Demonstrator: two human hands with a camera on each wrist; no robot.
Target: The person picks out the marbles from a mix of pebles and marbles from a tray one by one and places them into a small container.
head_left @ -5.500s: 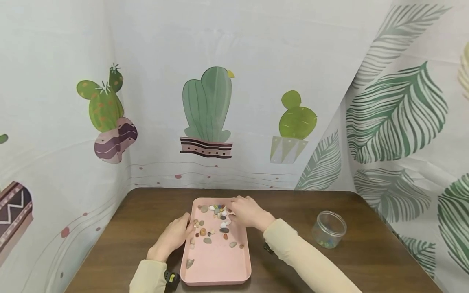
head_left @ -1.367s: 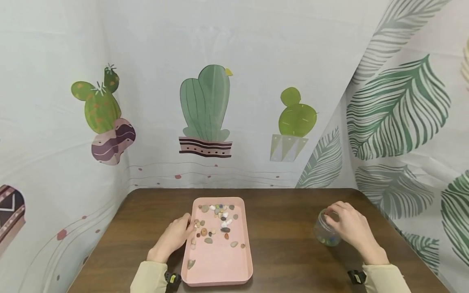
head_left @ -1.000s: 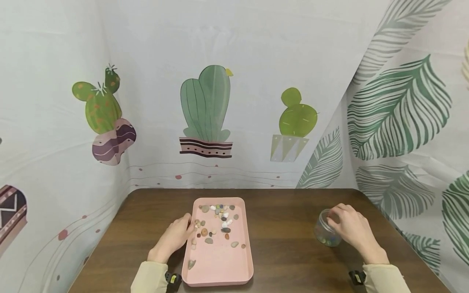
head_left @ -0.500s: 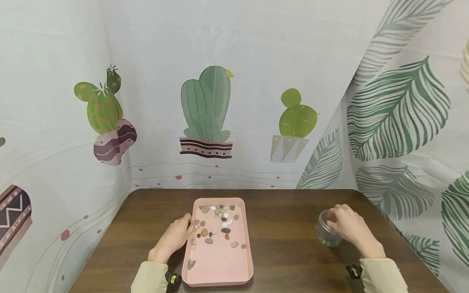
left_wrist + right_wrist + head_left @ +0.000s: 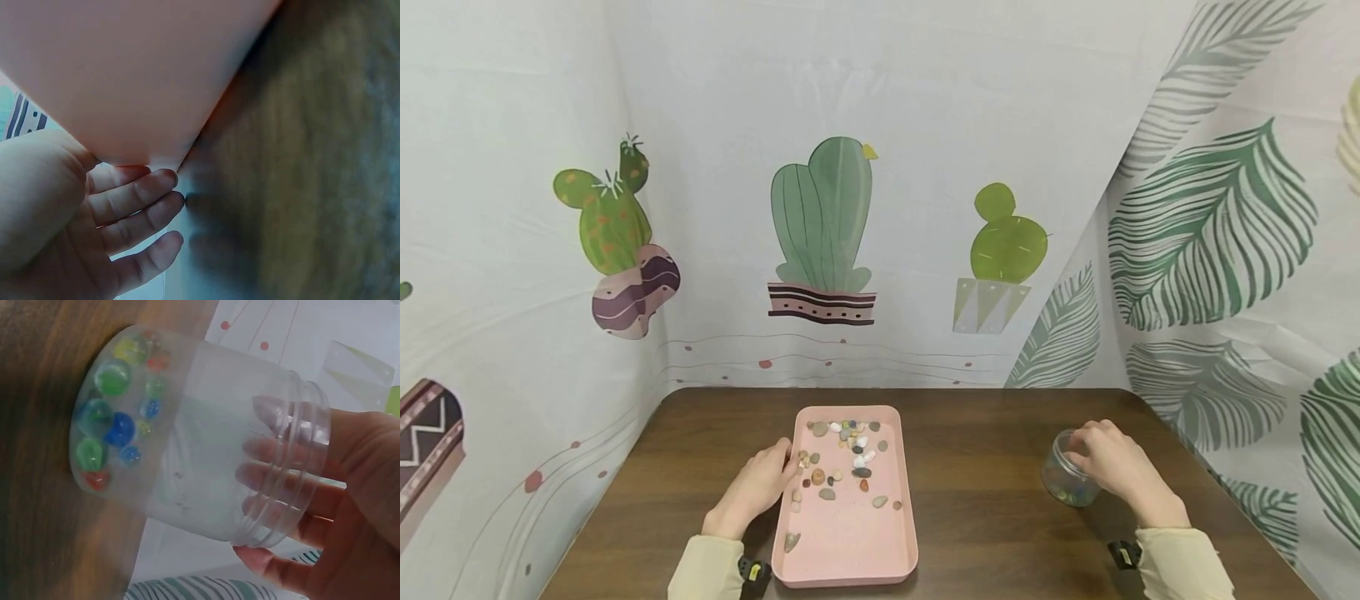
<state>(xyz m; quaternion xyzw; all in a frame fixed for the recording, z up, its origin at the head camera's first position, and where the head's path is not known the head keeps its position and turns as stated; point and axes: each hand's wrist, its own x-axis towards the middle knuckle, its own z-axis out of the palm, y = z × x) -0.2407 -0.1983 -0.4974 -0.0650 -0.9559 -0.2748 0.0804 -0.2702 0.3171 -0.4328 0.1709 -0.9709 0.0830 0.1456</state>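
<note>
A shallow pink tray (image 5: 850, 550) lies on the table, with mixed pebbles (image 5: 827, 494) scattered over its upper half. My left hand (image 5: 752, 483) holds its left wall, thumb over the rim and fingers along the outside. To the right, a clear jar (image 5: 1060, 482) stands upright without a lid. My right hand (image 5: 1120, 467) reaches into its mouth; through the cloudy wall in the right wrist view the fingertips (image 5: 250, 475) show spread apart, nothing visible between them. One finger hangs outside the rim. Coloured glass marbles (image 5: 112, 378) cover the jar's bottom, below the fingertips.
A few small coloured pieces (image 5: 850, 424) lie at the tray's far end among white and grey pebbles. The dark wooden table (image 5: 977, 517) spans between tray and jar. Behind it hangs a cloth (image 5: 910, 250) printed with cacti and leaves.
My right hand has left the tray's far right corner and gone to the jar, then dipped slightly deeper into its mouth. The left hand has stayed on the tray's wall.
</note>
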